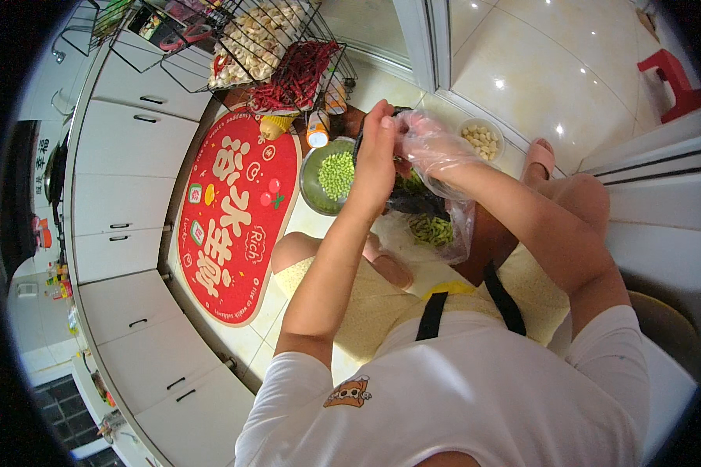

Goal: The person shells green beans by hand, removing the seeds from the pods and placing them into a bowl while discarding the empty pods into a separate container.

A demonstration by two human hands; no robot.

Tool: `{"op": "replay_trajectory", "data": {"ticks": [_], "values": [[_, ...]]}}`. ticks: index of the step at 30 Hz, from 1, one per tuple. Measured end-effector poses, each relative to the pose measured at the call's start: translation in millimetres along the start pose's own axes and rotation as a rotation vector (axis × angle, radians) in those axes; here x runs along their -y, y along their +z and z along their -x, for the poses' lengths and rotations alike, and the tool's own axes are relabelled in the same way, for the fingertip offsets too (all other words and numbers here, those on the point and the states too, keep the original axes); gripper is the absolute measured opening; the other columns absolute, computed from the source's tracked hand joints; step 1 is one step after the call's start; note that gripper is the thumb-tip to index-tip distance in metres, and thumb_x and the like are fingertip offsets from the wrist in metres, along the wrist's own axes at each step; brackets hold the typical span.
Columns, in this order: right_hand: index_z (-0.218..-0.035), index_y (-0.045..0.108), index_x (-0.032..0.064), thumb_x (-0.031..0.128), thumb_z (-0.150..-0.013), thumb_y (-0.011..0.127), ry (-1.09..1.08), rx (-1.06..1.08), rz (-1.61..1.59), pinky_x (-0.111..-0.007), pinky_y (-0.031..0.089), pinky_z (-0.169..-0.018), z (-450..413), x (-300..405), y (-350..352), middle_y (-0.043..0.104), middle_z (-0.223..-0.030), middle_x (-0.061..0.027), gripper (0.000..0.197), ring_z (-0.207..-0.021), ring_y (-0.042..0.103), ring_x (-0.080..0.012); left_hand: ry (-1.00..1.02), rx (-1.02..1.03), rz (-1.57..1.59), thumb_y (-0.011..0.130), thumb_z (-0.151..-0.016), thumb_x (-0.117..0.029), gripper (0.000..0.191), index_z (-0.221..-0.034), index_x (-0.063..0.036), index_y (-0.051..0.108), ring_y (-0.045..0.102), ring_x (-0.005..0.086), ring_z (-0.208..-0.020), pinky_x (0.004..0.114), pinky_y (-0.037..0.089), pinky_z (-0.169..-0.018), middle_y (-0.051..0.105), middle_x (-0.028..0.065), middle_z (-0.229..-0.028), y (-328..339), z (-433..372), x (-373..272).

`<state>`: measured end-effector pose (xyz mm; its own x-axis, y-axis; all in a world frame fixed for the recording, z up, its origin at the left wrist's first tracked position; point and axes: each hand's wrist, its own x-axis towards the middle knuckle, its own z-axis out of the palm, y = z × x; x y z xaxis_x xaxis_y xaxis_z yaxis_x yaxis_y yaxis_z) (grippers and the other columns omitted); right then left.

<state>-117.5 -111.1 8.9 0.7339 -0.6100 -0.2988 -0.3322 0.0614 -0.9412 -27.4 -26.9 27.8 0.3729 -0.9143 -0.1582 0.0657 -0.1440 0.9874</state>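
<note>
My left hand is bare, its fingers pointing away from me, right beside my right hand, which wears a clear plastic glove. The fingertips nearly meet; what lies between them is hidden. Below the hands is a black plastic bag with green pods, over a clear plastic bag that also holds green pods. To the left stands a metal bowl of shelled green beans. A round white container of what look like peeled garlic cloves stands at the right.
Wire racks ahead hold garlic bulbs and dried red chillies. An orange-and-white container and a yellow object stand near the bowl. A red floor mat lies left, before white cabinets. A red stool is far right.
</note>
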Motion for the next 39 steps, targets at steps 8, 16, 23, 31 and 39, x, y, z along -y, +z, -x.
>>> {"op": "replay_trajectory", "data": {"ticks": [8,16,23,31,39], "values": [[-0.085,0.056,0.0154,0.032,-0.077,0.063,0.149,-0.107,-0.450,-0.026,0.030,-0.058,13.6,34.3,-20.8,0.044,-0.073,0.0042,0.020,-0.065,0.037,-0.0094,-0.156,0.007,0.137,0.043,-0.092,-0.028,0.026,-0.102,-0.0061,0.053,0.043,0.0063,-0.055,0.021,0.033,-0.046,0.058,0.0027,-0.084,-19.1,-9.2,-0.6],[-0.079,0.059,0.0075,0.023,-0.080,0.060,0.130,-0.038,-0.453,-0.025,0.038,-0.070,19.3,38.5,-21.5,0.056,-0.075,0.0007,0.015,-0.074,0.048,-0.0100,-0.205,0.085,0.305,0.046,-0.091,-0.025,0.018,-0.086,-0.0097,0.054,0.036,0.0024,-0.048,0.018,0.024,-0.041,0.053,-0.0051,-0.068,-23.7,-6.0,-3.0],[-0.082,0.061,0.0071,0.022,-0.078,0.062,-0.070,-0.016,-0.330,-0.024,0.038,-0.070,12.4,23.0,-24.0,0.057,-0.077,0.0009,0.015,-0.075,0.048,-0.0083,-0.224,0.096,0.328,0.046,-0.091,-0.025,0.017,-0.084,-0.0109,0.052,0.037,0.0025,-0.049,0.018,0.024,-0.041,0.053,-0.0052,-0.066,-18.9,-1.4,-12.2],[-0.084,0.058,0.0092,0.020,-0.077,0.063,0.033,0.016,-0.487,-0.026,0.039,-0.061,17.9,30.1,-28.2,0.055,-0.077,0.0012,0.014,-0.071,0.049,-0.0100,-0.275,0.251,0.578,0.046,-0.092,-0.028,0.021,-0.081,-0.0106,0.051,0.026,0.0043,-0.049,0.017,0.020,-0.039,0.031,-0.0068,-0.059,-18.9,0.2,-11.0],[-0.086,0.056,0.0088,0.023,-0.076,0.065,-0.057,0.074,-0.543,-0.027,0.039,-0.058,11.3,23.6,-26.3,0.054,-0.077,0.0006,0.020,-0.070,0.048,-0.0104,-0.308,0.366,0.902,0.045,-0.093,-0.029,0.022,-0.084,-0.0094,0.050,0.029,0.0045,-0.052,0.016,0.023,-0.038,0.031,-0.0059,-0.062,-14.9,3.4,-9.2]]}}
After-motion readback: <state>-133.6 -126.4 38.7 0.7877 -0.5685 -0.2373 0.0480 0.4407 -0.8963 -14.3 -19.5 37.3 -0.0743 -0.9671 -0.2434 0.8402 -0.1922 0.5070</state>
